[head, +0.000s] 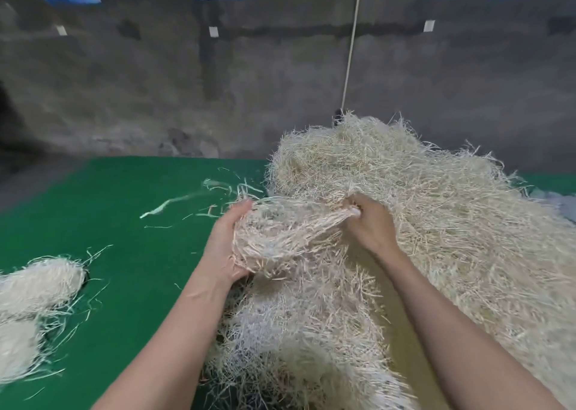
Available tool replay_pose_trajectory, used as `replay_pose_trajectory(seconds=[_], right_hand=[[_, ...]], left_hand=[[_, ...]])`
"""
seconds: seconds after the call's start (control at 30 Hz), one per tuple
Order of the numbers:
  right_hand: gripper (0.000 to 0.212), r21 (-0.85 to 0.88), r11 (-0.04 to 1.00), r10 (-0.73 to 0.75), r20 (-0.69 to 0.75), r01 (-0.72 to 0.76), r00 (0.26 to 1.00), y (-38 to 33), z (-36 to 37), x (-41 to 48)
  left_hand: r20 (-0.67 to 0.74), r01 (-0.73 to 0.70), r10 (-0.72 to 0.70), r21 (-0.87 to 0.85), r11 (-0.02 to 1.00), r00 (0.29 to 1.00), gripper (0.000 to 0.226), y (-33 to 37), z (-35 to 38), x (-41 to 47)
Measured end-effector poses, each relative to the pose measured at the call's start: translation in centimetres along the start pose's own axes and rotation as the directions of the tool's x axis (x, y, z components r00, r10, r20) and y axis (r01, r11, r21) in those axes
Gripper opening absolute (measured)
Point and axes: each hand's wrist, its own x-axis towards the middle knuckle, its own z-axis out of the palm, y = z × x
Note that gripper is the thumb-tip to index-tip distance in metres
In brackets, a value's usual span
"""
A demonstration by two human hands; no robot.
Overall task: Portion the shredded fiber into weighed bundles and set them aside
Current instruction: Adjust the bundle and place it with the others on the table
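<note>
- Soft, even, fairly bright light covers the green felt-covered table [124,238]; no hard shadows lie on it.
- The grey concrete wall [124,97] behind is dimmer.
- The large pale straw-coloured heap of shredded fiber [452,222] looks washed out low down, with small dark shadows under its near edge.
- Motion blur smears the pale clump of fiber strands [280,238] and the loose pale strands [165,205] beside it.
- The white fluffy bundles [37,285] at the left edge are soft.
</note>
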Motion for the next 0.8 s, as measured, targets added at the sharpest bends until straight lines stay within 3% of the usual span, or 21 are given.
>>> replay_pose_trajectory(seconds=[0.1,0.17,0.23,0.3,0.33,0.4,0.47,0.5,0.53,0.6,0.63,0.7,0.77,0.8], right_hand=[[0.030,0.157,0.976,0.160,-0.055,-0.149,0.986,0.9,-1.8,0.5],[0.027,0.260,0.939,0.246,-0.046,-0.226,0.968,1.9,-2.9,0.1],[0.021,0.415,0.863,0.322,-0.014,-0.287,0.947,2.5,-3.9,-0.6],[0.022,0.519,0.794,0.371,-0.002,-0.317,0.928,2.3,-4.8,-0.9],[0.022,0.551,0.772,0.378,0.003,-0.317,0.926,1.9,-5.1,-0.8],[0.024,0.593,0.748,0.358,0.019,-0.299,0.934,0.6,-5.4,-0.3],[0.034,0.614,0.741,0.333,0.014,-0.270,0.943,-0.7,-5.1,0.1],[0.037,0.623,0.742,0.320,-0.002,-0.249,0.947,-1.0,-5.0,0.1],[0.039,0.628,0.743,0.313,-0.021,-0.231,0.950,-0.9,-5.0,0.1],[0.035,0.626,0.750,0.338,-0.082,-0.215,0.938,0.2,-5.8,0.1],[0.033,0.619,0.758,0.365,-0.144,-0.204,0.920,1.0,-6.4,0.2],[0.029,0.565,0.804,0.367,-0.226,-0.185,0.903,2.4,-7.2,0.2],[0.020,0.421,0.876,0.300,-0.092,-0.236,0.950,2.2,-6.8,-0.4],[0.026,0.137,0.960,0.233,0.086,-0.243,0.969,1.9,-6.2,-0.8]], left_hand=[[0.047,0.055,-0.053,-0.024,0.998,0.997,0.060,-0.2,0.4,0.5],[-0.039,0.050,-0.052,-0.039,0.998,0.998,0.078,0.1,-0.1,1.3],[-0.077,0.039,-0.041,-0.028,0.999,0.996,0.074,0.4,-0.3,1.5],[-0.084,0.022,-0.012,0.121,0.992,0.996,0.055,-0.1,-0.1,1.3],[-0.077,0.005,0.021,0.332,0.943,0.997,0.056,-0.6,0.2,1.1],[0.045,-0.024,-0.012,0.708,0.706,0.999,0.094,-2.0,1.2,1.0],[0.048,-0.019,-0.086,0.951,0.310,0.995,0.112,-3.8,2.3,1.5],[0.021,-0.018,-0.044,0.997,0.079,0.999,0.101,-4.5,2.5,2.0],[0.006,-0.001,0.049,0.995,-0.096,0.999,0.078,-4.6,2.4,2.6],[-0.041,0.097,0.222,0.965,-0.245,0.974,0.034,-3.8,1.0,3.3],[-0.090,0.156,0.254,0.955,-0.253,0.963,0.031,-3.5,-0.3,3.6],[-0.217,0.265,0.250,0.948,-0.177,0.943,0.032,-3.7,-2.2,3.4],[-0.224,0.243,0.280,0.969,-0.034,0.933,0.032,-4.6,-2.6,3.1],[-0.222,0.207,0.288,0.975,0.081,0.932,0.036,-5.1,-2.4,3.2]])
